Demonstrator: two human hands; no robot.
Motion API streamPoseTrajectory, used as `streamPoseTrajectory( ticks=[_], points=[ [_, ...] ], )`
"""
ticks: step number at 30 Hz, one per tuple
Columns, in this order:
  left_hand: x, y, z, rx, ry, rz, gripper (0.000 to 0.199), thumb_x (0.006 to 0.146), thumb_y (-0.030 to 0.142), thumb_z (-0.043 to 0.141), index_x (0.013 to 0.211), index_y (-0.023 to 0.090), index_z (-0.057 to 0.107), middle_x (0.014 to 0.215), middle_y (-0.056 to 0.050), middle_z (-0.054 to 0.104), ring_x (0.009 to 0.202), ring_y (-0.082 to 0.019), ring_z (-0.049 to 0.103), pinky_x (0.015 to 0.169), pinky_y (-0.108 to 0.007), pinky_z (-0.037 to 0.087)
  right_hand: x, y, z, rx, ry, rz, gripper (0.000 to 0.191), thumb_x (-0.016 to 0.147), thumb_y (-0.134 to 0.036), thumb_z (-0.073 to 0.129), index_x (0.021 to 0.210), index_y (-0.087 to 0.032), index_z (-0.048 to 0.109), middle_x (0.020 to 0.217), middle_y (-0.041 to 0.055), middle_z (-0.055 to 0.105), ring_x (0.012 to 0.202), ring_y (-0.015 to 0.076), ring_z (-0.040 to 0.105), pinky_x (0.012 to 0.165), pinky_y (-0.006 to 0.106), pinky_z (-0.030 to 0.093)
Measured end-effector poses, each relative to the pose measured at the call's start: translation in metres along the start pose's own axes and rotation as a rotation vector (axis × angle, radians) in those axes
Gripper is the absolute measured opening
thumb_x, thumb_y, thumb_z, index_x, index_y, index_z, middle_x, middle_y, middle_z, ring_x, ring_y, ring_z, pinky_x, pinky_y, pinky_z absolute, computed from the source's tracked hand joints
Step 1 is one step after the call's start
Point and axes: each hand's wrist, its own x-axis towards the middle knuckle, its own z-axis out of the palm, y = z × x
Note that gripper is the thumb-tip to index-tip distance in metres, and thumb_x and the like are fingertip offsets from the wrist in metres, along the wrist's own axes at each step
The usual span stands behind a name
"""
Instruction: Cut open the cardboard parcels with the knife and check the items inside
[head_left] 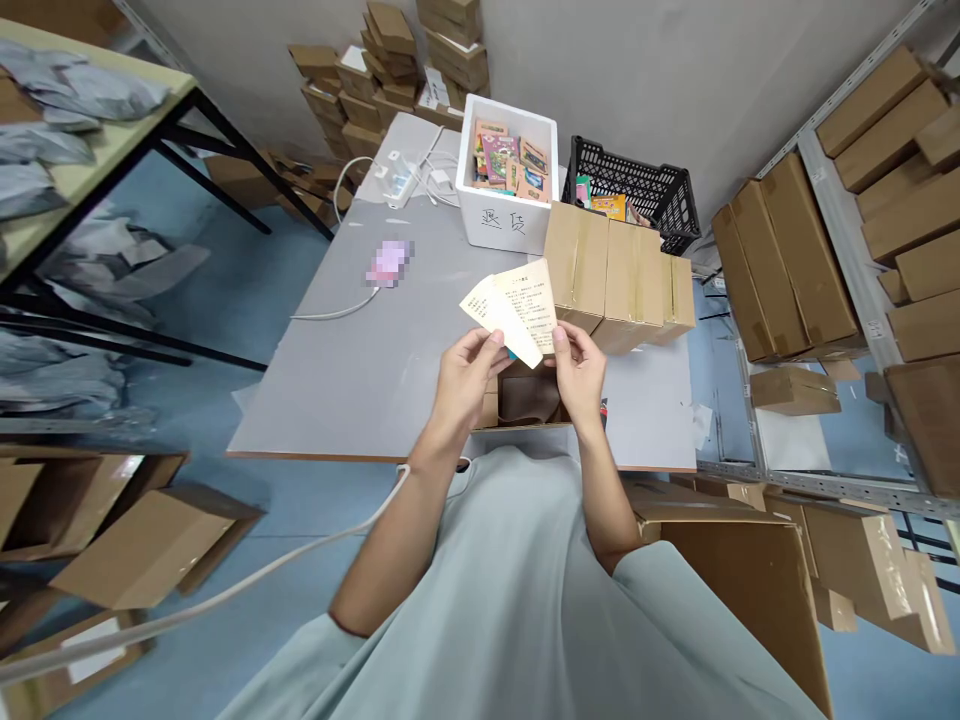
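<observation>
Left of the white foam box [505,222], the grey tabletop [352,370] lies open; cardboard boxes [609,275] block the right.

L hand [469,372] out in front of chest, palm turned in, thumb up on top w/ fingers curled under, pinching. R hand [576,368] level w/ it, a bit apart, thumb upright & fingers bent behind, also in a pinch. Both wrists approx. straight, hands angled slightly toward each other. L forearm [397,510] runs up & inward from lower L; R forearm [602,480] comes up steeper, closer to upright. Elbows bent, held out at either side of torso; forearms bare, sleeves end near elbows.
</observation>
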Motion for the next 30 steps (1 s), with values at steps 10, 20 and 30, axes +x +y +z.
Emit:
streamPoseTrajectory(
  ticks=[10,20,30],
  points=[
    [0.001,0.005,0.010,0.009,0.067,0.095,0.063,0.073,0.075,0.100,0.079,0.021,0.071,0.092,-0.006,0.081,0.091,-0.024,0.079,0.087,-0.039,0.069,0.000,0.002,0.000,-0.050,-0.129,-0.007,0.078,0.086,-0.062,0.095,0.151,-0.024,0.072,0.144,0.0132,0.082,0.116,0.0252,0.085,0.095,0.037,0.074],
    [0.000,-0.004,0.004,0.002,0.036,0.050,0.063,0.079,0.076,0.096,0.083,0.020,0.068,0.096,-0.006,0.079,0.091,-0.021,0.076,0.086,-0.038,0.070,0.004,0.016,-0.003,-0.029,-0.141,0.036,0.070,0.103,-0.074,0.069,0.149,-0.021,0.074,0.125,0.0119,0.087,0.095,0.0220,0.085,0.082,0.036,0.075],
    [0.003,-0.004,0.006,0.138,0.039,0.120,0.058,0.087,0.076,0.089,0.104,0.020,0.084,0.114,-0.011,0.083,0.115,-0.031,0.078,0.104,-0.041,0.062,0.001,0.005,0.002,-0.077,-0.143,0.018,0.057,0.097,-0.065,0.081,0.136,-0.023,0.081,0.127,0.0106,0.087,0.092,0.0192,0.084,0.086,0.032,0.072]
  ],
)
